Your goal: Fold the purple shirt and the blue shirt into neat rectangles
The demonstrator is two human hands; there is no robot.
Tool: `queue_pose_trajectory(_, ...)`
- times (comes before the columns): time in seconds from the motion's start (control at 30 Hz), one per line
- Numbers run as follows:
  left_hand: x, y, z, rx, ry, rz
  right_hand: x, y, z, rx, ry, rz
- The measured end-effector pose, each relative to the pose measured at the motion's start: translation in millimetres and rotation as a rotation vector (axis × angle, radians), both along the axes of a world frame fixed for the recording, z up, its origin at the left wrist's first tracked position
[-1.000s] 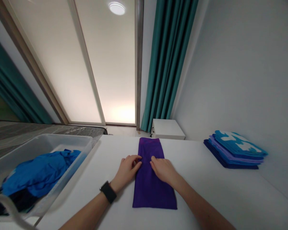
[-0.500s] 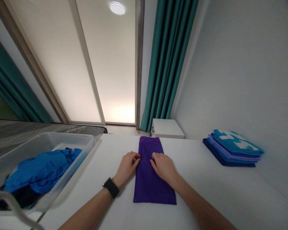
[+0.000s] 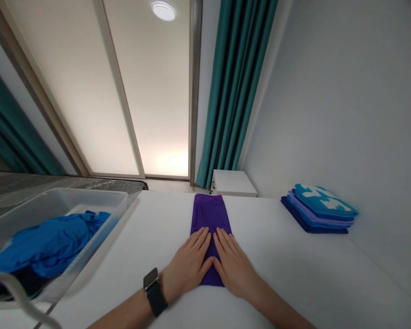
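Note:
A purple garment (image 3: 210, 212), folded into a long narrow strip, lies on the white table (image 3: 150, 237) in front of me. My left hand (image 3: 192, 260) rests flat on its lower left part, fingers stretched forward. Beside it, my right hand (image 3: 235, 262) lies flat on the lower right part. The two thumbs meet or nearly meet over the cloth. Both hands cover much of the garment's near half. A black watch (image 3: 155, 290) is on my left wrist.
On the left stands a translucent plastic bin (image 3: 118, 208) holding crumpled blue and dark clothes (image 3: 51, 242). A stack of folded blue and purple clothes (image 3: 320, 210) sits at the table's right. Beyond the far edge is a white cabinet (image 3: 234, 183). A pale curved tube (image 3: 17, 294) shows at lower left.
Both hands have moved from the garment's upper middle toward its near end. Their bent fingers have straightened and now lie flat on the cloth, closer together. The view has shifted slightly.

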State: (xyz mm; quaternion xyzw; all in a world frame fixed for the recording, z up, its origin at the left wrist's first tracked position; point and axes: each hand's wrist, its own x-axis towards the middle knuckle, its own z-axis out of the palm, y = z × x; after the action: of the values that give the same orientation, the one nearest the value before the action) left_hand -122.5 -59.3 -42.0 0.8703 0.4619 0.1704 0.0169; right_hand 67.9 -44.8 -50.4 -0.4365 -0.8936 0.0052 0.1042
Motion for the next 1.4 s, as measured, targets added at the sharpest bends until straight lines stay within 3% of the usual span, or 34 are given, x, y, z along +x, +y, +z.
queue_pose_trajectory(0.17,-3.7,1.7,-11.4,0.013,0.014,-0.006,0.8,0.5,-5.7,-0.001,-0.005,-0.008)
queue_pose_trajectory(0.33,-2.1,-2.0,-10.0,-0.002,0.032,0.004,1.2,-2.1,-2.6,0.002,-0.011,0.006)
queue_pose_trajectory(0.67,2.1,-36.9,-11.1,-0.017,0.003,0.004,10.1,-34.1,-10.6,0.009,0.020,0.034)
queue_pose_trajectory(0.83,-24.2,-4.7,11.3,-0.064,-0.104,-0.005,13.1,-28.6,-3.2,-0.034,0.057,0.023)
queue_pose_trajectory(1.0,-52.2,30.5,33.3,-0.113,-0.196,-0.062,18.9,0.9,16.2,-0.010,0.137,-0.116)
queue_pose_trajectory(1.2,-52.0,36.3,25.4,-0.157,-0.188,-0.156,3.4,22.2,34.8,0.030,0.049,-0.027)
queue_pose_trajectory(1.4,-50.9,34.6,14.5,-0.165,-0.054,-0.137,-15.5,19.4,23.8,0.113,-0.027,-0.081)
